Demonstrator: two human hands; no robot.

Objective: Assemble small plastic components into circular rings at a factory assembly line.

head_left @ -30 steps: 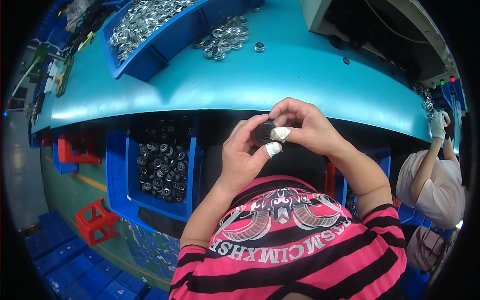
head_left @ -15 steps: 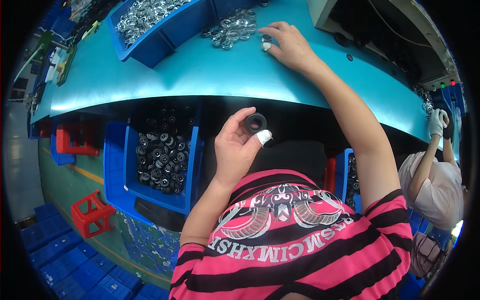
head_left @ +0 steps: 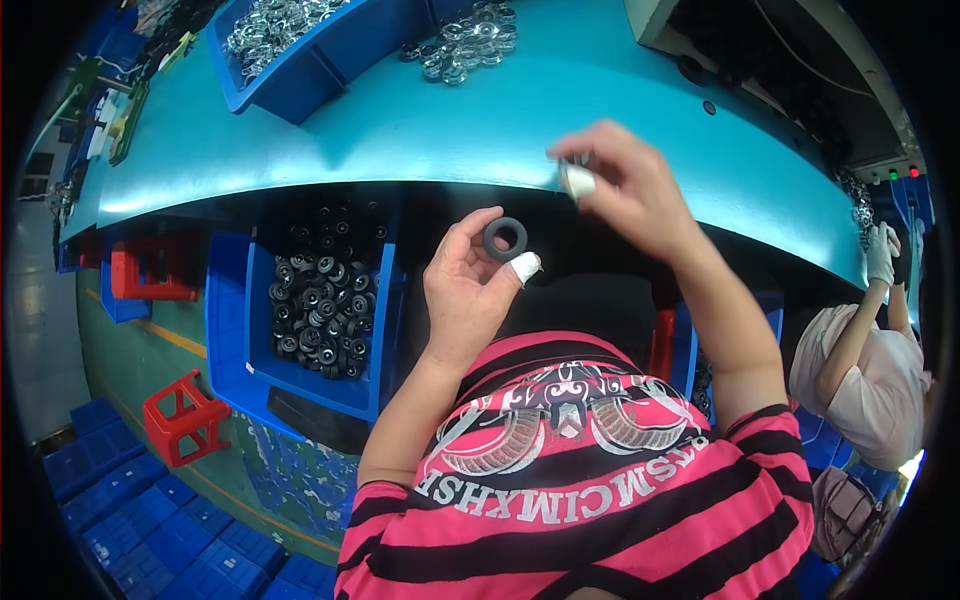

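Observation:
My left hand point(head_left: 468, 285), with white tape on its thumb, holds a black ring point(head_left: 490, 242) upright between thumb and fingers, just in front of the bench edge. The ring looks like a small tyre with an open hole. My right hand point(head_left: 635, 195) is at the edge of the turquoise bench point(head_left: 420, 140), right of the ring and a little higher. Its taped thumb and bent fingers close on a small clear round piece point(head_left: 574, 160), blurred by motion and partly hidden. Similar clear round pieces point(head_left: 470, 48) lie in a loose heap farther back.
A blue bin point(head_left: 300, 98) full of clear pieces stands on the bench at upper left. Lower left, another blue bin point(head_left: 258, 330) holds many black wheels point(head_left: 325, 310). A red stool point(head_left: 185, 420) stands on the floor. At right, a machine housing point(head_left: 660, 30) and a gloved co-worker point(head_left: 865, 370).
My right hand has come from the clear heap toward me and down to the bench edge, carrying a small clear piece. My left hand stays nearly in place, the ring tilted slightly differently.

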